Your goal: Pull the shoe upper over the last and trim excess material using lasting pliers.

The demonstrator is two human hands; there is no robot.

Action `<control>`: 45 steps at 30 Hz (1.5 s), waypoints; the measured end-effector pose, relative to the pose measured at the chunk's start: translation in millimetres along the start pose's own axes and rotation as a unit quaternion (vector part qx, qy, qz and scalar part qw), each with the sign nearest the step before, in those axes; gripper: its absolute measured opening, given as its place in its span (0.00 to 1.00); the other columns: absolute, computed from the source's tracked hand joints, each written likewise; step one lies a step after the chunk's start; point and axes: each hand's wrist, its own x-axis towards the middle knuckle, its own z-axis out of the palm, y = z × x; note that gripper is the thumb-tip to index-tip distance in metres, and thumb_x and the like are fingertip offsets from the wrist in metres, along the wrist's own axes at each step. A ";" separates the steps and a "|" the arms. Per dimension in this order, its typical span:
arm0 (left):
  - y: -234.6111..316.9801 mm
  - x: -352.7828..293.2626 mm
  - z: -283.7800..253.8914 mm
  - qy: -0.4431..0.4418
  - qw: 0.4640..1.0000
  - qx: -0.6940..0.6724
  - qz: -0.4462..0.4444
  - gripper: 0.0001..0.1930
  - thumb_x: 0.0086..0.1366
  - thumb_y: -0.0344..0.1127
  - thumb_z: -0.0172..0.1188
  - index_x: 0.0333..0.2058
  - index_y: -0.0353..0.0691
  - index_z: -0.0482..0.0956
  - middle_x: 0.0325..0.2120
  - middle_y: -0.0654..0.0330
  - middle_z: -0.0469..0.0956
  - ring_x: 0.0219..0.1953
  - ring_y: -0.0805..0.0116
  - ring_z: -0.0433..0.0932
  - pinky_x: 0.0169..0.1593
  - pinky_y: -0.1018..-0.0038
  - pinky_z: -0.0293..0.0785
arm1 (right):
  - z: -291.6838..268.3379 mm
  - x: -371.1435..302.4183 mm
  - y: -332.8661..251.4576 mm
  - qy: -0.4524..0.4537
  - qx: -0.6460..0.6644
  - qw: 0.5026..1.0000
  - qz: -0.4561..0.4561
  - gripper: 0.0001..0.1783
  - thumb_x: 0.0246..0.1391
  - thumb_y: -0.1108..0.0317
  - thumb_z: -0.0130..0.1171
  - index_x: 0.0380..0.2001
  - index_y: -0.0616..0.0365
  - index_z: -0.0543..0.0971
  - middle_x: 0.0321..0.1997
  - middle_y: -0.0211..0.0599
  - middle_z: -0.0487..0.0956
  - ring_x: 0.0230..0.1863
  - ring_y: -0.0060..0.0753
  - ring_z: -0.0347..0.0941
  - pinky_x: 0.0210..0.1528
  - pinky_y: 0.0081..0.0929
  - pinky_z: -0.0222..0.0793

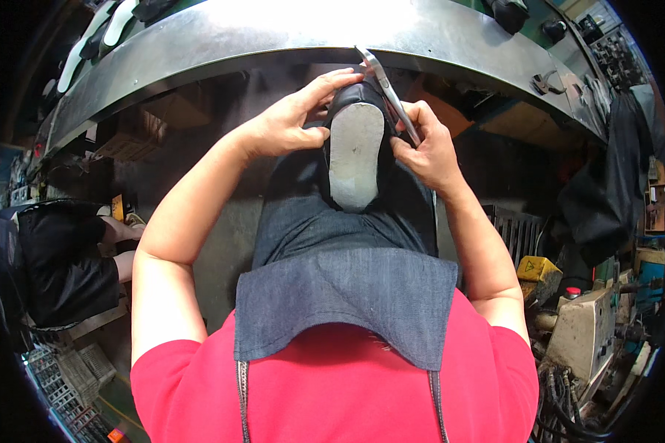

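A dark shoe upper (pixel 353 96) on a last, with its pale sole side (pixel 356 155) facing up, rests over my lap on the dark denim apron (pixel 347 295). My left hand (pixel 292 122) grips the shoe at its toe end, thumb pressed to the left side and fingers reaching over the far tip. In my right hand (pixel 430 148) is a pair of metal lasting pincers (pixel 386 87), fingers wrapped round the handles. The pincers' head stands just beyond the shoe's toe, near my left fingertips; whether its jaws bite the upper's edge I cannot tell.
A curved-looking metal bench (pixel 273 29) spans the far side, with another hand tool (pixel 548 83) on its right part. White sole-shaped pieces (pixel 89 44) lie far left. A seated person's dark clothing (pixel 66 266) shows at left. A beige machine (pixel 584 332) and hanging black cloth (pixel 606 184) stand at right.
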 end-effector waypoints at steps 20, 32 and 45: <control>-22.1 27.3 32.8 0.140 0.976 0.117 0.116 0.27 0.63 0.45 0.61 0.58 0.46 0.67 0.61 0.51 0.59 0.67 0.54 0.55 0.69 0.62 0.49 | -31.7 -63.1 -50.8 -0.103 0.289 0.943 0.129 0.15 0.58 0.79 0.42 0.47 0.65 0.71 0.52 0.44 0.73 0.47 0.31 0.76 0.50 0.27 0.73; -21.0 32.0 36.9 0.142 0.975 0.136 0.108 0.27 0.64 0.48 0.58 0.58 0.44 0.66 0.59 0.49 0.59 0.67 0.52 0.55 0.69 0.62 0.50 | -42.9 -73.0 -65.0 -0.148 0.329 0.899 0.250 0.25 0.52 0.81 0.42 0.56 0.67 0.69 0.57 0.42 0.72 0.58 0.36 0.72 0.57 0.33 0.73; -21.8 35.1 37.6 0.142 0.969 0.173 0.102 0.26 0.65 0.44 0.58 0.59 0.45 0.66 0.61 0.49 0.58 0.67 0.54 0.54 0.69 0.63 0.48 | -38.6 -70.4 -78.0 -0.123 0.287 0.915 0.257 0.26 0.51 0.81 0.40 0.55 0.66 0.71 0.56 0.41 0.73 0.58 0.33 0.71 0.56 0.31 0.73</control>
